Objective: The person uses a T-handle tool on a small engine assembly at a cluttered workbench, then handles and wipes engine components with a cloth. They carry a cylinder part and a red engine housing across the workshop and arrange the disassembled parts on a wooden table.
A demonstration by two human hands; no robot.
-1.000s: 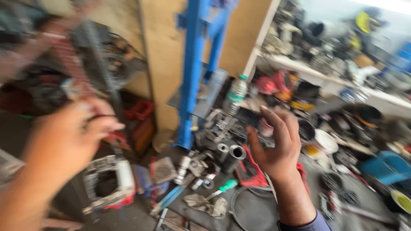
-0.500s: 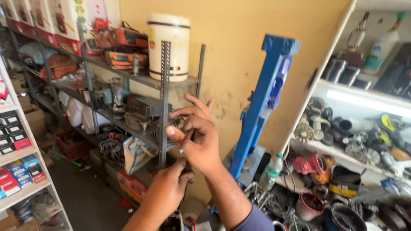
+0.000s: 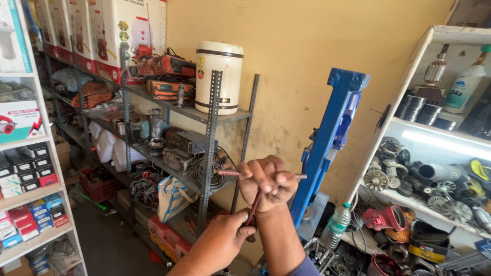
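A reddish T-shaped hand tool [image 3: 254, 206] is held up in front of me. My right hand [image 3: 268, 183] is closed around its crossbar, whose ends stick out to either side of the fist. My left hand [image 3: 225, 240] grips the lower end of the shaft, just below the right hand. Behind the hands stands a grey slotted metal shelf rack [image 3: 210, 128] with a white cylindrical container [image 3: 219, 76] on its top shelf.
A blue steel press frame [image 3: 332, 138] leans against the yellow wall to the right. White shelves [image 3: 434, 140] at the right hold motor parts and bottles. The rack's shelves carry power tools [image 3: 163, 66] and boxes; stacked small boxes [image 3: 25, 179] fill the left shelf.
My view has swung up from the cluttered floor to the wall and shelves. Both hands have come together on the T-shaped tool, the right fist now closed on the crossbar.
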